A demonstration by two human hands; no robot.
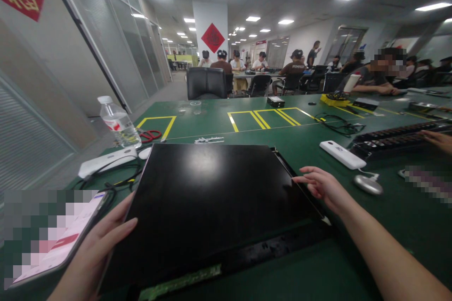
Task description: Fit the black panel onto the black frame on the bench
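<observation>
A large flat black panel [212, 202] lies on the green table [353, 254] in front of me, with a strip of green circuit board [183, 280] along its near edge. My left hand [100, 240] rests at the panel's left edge, fingers stretched flat against it. My right hand [319, 186] touches the panel's right edge with its fingers spread and loosely curled, nothing held in them.
A phone [60, 240] lies at the near left. A water bottle [118, 122], red scissors [150, 135], a white power strip [106, 160] and cables sit at the left. A white device [342, 154] and a mouse [367, 184] lie right. Another person's hand [438, 140] rests on dark trays. Several people sit at far tables.
</observation>
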